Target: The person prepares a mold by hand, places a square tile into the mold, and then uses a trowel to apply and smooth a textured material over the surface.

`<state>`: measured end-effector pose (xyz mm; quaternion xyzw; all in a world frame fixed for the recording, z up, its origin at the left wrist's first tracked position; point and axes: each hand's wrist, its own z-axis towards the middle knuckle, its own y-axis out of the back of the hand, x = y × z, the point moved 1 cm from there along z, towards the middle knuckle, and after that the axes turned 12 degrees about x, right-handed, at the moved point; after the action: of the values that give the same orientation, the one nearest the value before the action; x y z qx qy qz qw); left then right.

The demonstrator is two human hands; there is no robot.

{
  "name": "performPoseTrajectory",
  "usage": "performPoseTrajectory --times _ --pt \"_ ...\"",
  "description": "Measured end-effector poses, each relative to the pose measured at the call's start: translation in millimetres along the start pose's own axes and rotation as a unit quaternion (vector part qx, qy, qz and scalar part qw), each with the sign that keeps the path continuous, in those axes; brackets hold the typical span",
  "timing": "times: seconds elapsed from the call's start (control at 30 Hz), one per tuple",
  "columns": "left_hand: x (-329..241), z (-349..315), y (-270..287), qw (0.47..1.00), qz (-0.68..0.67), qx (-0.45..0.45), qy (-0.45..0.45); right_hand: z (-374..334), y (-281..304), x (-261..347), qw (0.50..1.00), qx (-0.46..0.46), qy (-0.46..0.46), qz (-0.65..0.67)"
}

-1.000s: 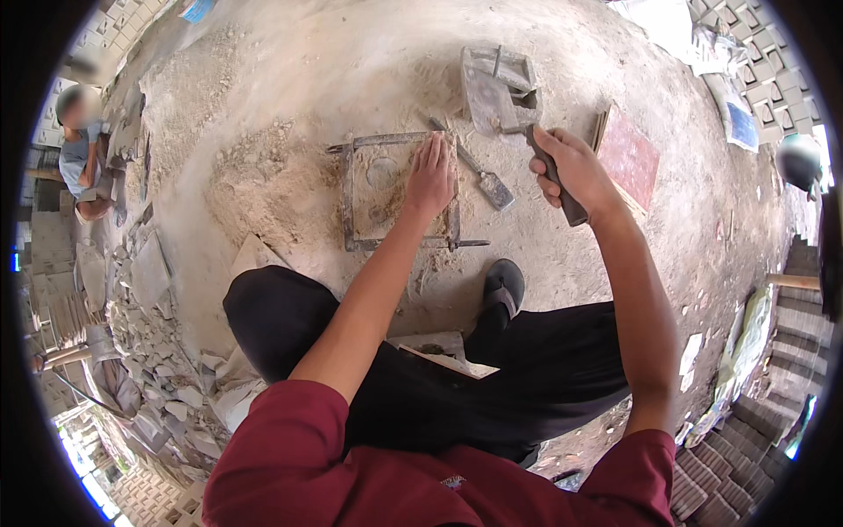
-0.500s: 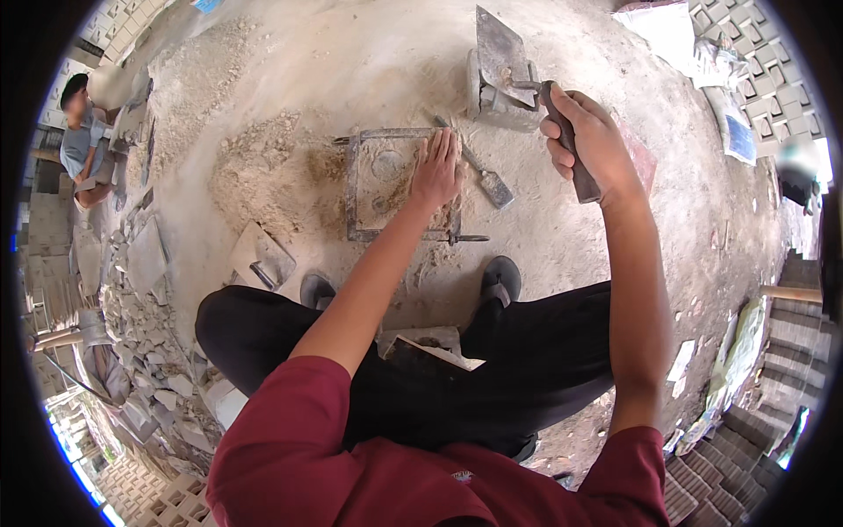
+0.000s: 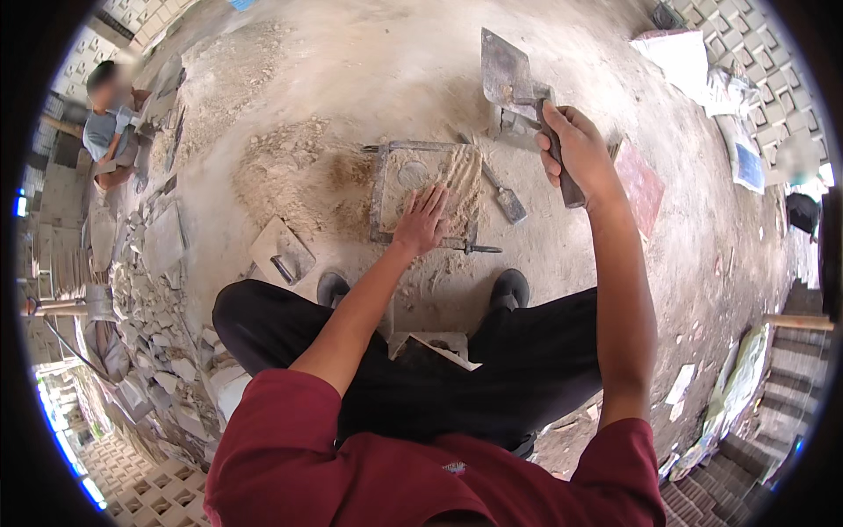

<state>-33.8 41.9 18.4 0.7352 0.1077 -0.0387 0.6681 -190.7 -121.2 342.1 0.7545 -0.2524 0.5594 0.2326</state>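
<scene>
My left hand (image 3: 423,220), fingers spread, lies flat on the sandy mix (image 3: 461,189) filling a square metal mould (image 3: 379,198) on the ground. Round shapes show in the mould's left half, and a rod sticks out at its lower right corner. Up to the right, my right hand (image 3: 580,158) is closed round the handle of a trowel (image 3: 507,68). Its broad grey blade is raised, pointing away from me. Below the blade stands a grey box-like container (image 3: 518,123), partly hidden. Beside the mould a small flat tool (image 3: 509,204) lies on the floor.
A heap of sandy mix (image 3: 290,180) spreads left of the mould. Near my left foot lies a float with a handle (image 3: 281,253). Rubble (image 3: 158,342) covers the far left, where another person (image 3: 110,132) sits. Bags (image 3: 676,61) and stacked blocks (image 3: 738,53) stand at the right.
My left hand has slid nearer to me and left across the mould, where ridged mix now shows on the right half. The trowel stays raised in my right hand, slightly lower.
</scene>
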Motion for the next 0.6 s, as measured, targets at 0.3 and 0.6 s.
performPoseTrajectory --times 0.3,0.6 --pt "53 20 10 0.966 -0.030 -0.081 0.243 5 -12 -6 0.999 0.027 -0.023 -0.033" --pt "48 98 26 0.989 -0.076 -0.108 0.064 14 -21 -29 0.995 0.028 -0.061 -0.080"
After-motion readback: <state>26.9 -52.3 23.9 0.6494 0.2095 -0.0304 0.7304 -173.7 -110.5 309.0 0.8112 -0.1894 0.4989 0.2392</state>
